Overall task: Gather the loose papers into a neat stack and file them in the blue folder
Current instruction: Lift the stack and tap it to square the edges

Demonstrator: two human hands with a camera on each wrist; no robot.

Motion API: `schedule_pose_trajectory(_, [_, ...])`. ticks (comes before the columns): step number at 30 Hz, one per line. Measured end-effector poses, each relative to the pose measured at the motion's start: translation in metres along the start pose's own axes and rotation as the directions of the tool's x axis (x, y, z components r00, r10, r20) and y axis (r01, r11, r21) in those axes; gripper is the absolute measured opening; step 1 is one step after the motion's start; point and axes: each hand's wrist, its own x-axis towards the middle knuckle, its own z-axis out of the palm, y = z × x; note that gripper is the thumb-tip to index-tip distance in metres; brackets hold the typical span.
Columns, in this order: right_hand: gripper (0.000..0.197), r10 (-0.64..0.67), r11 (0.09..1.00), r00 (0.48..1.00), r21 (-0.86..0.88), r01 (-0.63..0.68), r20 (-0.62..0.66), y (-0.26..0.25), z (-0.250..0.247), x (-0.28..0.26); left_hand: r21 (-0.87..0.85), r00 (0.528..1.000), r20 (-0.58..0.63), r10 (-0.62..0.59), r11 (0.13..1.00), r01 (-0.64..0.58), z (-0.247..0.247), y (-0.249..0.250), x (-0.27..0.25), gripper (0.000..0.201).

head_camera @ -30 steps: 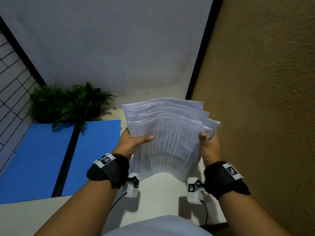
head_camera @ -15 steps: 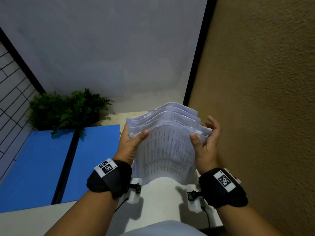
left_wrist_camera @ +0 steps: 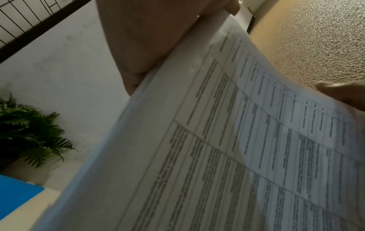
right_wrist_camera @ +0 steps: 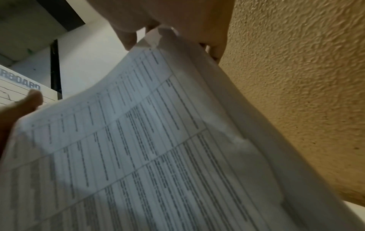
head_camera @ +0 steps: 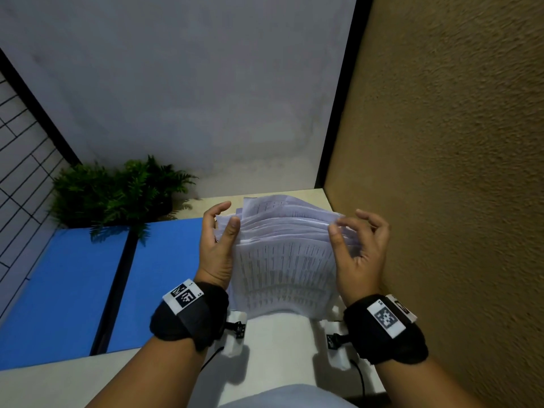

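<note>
A stack of printed papers [head_camera: 285, 260] stands on its lower edge on the white table [head_camera: 273, 348], bowed and leaning away, with its top edges still fanned. My left hand [head_camera: 228, 214] grips the upper left edge, thumb in front and fingers behind. My right hand [head_camera: 347, 223] holds the upper right corner with its thumb in front and curled fingers behind. The blue folder [head_camera: 67, 290] lies open and flat to the left of the stack. The sheets [left_wrist_camera: 217, 156] fill the left wrist view, and the same sheets [right_wrist_camera: 158, 156] fill the right wrist view.
A green potted fern [head_camera: 117, 192] stands behind the folder in the far left corner. A rough tan wall [head_camera: 441, 201] runs close along the right side of the papers. A grey wall [head_camera: 191, 98] closes the back of the table.
The stack has come down and tipped away from me. Both hands have slid up to its top corners, and the right fingers have loosened and curled.
</note>
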Motion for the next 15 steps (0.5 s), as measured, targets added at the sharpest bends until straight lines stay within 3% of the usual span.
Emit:
schedule_pose_trajectory(4, [0.038, 0.036, 0.999, 0.998, -0.013, -0.035, 0.043, 0.0, 0.0, -0.004, 0.012, 1.0, 0.008, 0.017, 1.0, -0.017, 0.003, 0.006, -0.005, 0.064])
schedule_pose_trajectory(15, [0.014, 0.061, 0.998, 0.998, -0.003, -0.061, 0.034, -0.006, 0.005, -0.002, 0.115, 0.995, 0.067, 0.071, 0.99, -0.078, -0.001, 0.021, -0.002, 0.015])
